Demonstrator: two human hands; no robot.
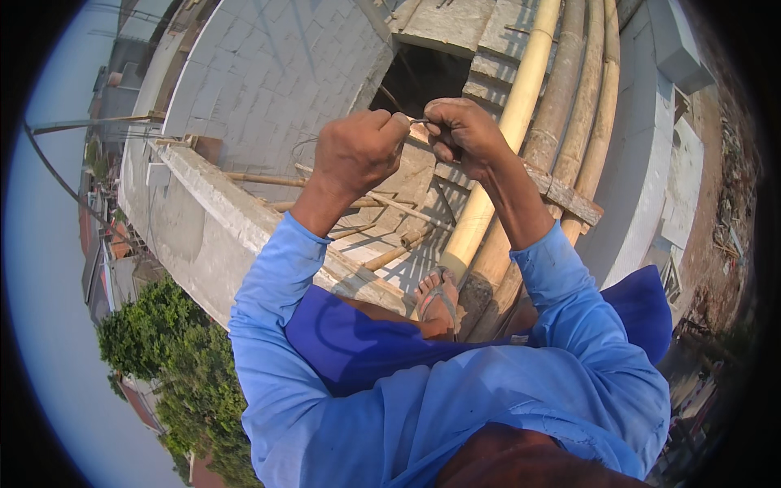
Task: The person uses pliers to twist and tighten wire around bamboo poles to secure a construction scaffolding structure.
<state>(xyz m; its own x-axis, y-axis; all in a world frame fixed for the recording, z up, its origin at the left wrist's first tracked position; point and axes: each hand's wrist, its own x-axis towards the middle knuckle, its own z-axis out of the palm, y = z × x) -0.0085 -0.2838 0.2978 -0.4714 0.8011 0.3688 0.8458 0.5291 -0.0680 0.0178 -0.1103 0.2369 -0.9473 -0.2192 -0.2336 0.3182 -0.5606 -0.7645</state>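
Note:
Both hands are raised in front of me, close together above the bamboo poles. My left hand (358, 153) is closed in a fist with the thumb toward the right hand. My right hand (465, 137) pinches with thumb and forefinger, its other fingers curled. Between the fingertips runs a short piece of thin dark wire (419, 121), gripped at both ends. Fine loose strands of what looks like the same wire (305, 146) stick out left of my left hand. The wire inside the fists is hidden.
My sandalled foot (438, 299) stands beside a pale bamboo pole (480, 213); several browner poles (561, 106) lie along it. A wooden crosspiece (563, 193) crosses them. A dark opening (419, 77) and concrete steps lie beyond. A concrete wall (215, 199) edges the left, with trees (175, 358) far below.

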